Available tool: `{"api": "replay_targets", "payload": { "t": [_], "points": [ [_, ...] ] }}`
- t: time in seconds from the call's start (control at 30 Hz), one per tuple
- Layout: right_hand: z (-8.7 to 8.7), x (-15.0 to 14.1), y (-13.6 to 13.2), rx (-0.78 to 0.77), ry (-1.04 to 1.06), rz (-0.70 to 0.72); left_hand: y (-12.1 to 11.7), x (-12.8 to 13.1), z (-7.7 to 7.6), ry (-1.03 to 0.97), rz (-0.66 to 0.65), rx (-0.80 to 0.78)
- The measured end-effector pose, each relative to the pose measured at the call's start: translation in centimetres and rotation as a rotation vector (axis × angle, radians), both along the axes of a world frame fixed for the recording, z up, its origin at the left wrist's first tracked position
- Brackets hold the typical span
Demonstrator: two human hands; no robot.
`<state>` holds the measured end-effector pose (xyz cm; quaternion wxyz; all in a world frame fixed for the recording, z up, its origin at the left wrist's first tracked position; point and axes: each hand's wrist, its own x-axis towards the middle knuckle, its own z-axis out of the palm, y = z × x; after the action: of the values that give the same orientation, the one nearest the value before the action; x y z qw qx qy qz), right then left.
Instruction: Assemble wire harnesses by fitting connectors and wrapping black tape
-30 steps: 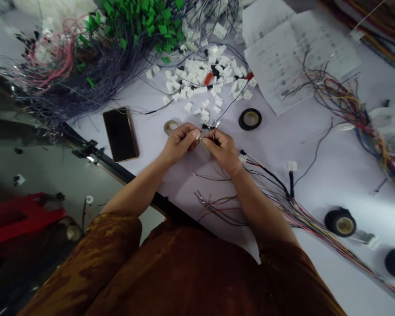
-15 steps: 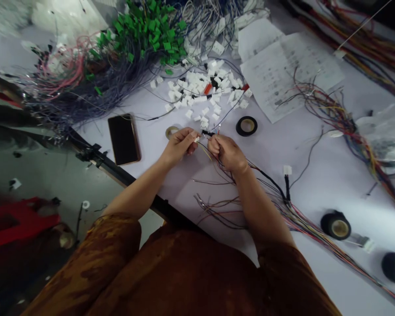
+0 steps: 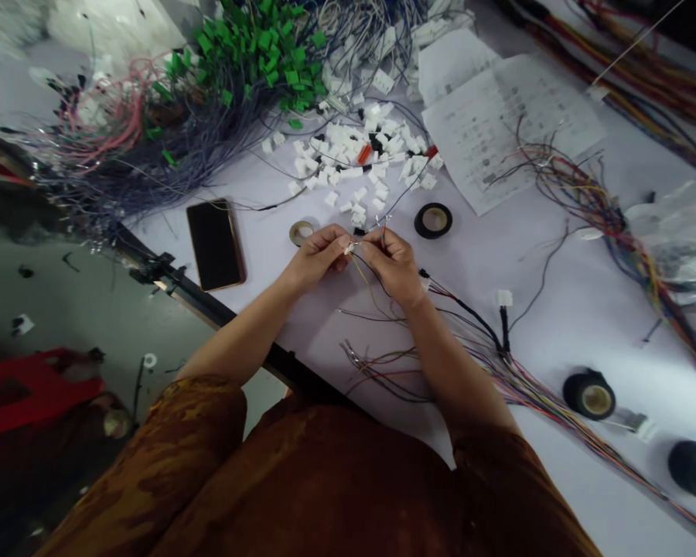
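Between the thumb and fingers of my left hand is a small white connector housing, with a yellow wire trailing down from it. My right hand is pinched close beside it, gripping a thin wire whose metal end points at the housing; the fingers partly hide it. Other wire ends stick up past the right fingers. Below and right of my hands, the loose wires of a harness spread over the table. Just beyond the hands lies a pile of white connector housings.
A phone and a small tape roll lie left of my hands. Black tape rolls sit to the right. Green-tagged wires, paper sheets and another harness cover the far side. The table's dark edge runs at left.
My right hand has turned and its fingertips have come closer to the housing in my left hand. The left hand stays nearly in place.
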<state>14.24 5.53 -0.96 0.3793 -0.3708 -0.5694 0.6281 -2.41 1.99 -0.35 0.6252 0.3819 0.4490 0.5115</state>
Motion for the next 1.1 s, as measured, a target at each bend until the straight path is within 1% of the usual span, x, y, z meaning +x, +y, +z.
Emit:
{"api": "replay_targets", "payload": {
  "t": [0.1, 0.2, 0.33, 0.47, 0.67, 0.77, 0.87, 0.97, 1.1],
  "points": [
    [0.14, -0.09, -0.04, 0.072, -0.052, -0.055, 0.02, 0.06, 0.05, -0.022, 0.034, -0.010],
    [0.11, -0.02, 0.07, 0.056, -0.044, -0.064, 0.07, 0.04, 0.04, -0.061, 0.071, -0.047],
    [0.08, 0.08, 0.15, -0.013, -0.048, -0.033, 0.11, 0.02, -0.02, -0.100, 0.087, -0.088],
    [0.25, 0.22, 0.25, -0.055, -0.024, 0.015, 0.16, -0.07, -0.04, -0.109, 0.068, -0.070],
    [0.21, 0.53, 0.55, -0.101, -0.004, 0.105, 0.24, -0.27, 0.18, -0.027, 0.044, -0.055],
    [0.10, 0.38, 0.42, -0.062, -0.038, 0.105, 0.00, -0.25, 0.24, 0.078, 0.026, 0.037],
    [0.04, 0.08, 0.07, 0.028, -0.076, 0.071, -0.30, -0.13, 0.21, 0.214, 0.024, 0.128],
    [-0.02, -0.09, -0.20, 0.108, -0.098, 0.039, -0.44, 0.09, 0.09, 0.205, 0.046, 0.133],
    [-0.15, -0.03, -0.25, 0.162, -0.128, 0.044, -0.41, 0.44, -0.05, 0.236, 0.063, 0.128]
  ]
}}
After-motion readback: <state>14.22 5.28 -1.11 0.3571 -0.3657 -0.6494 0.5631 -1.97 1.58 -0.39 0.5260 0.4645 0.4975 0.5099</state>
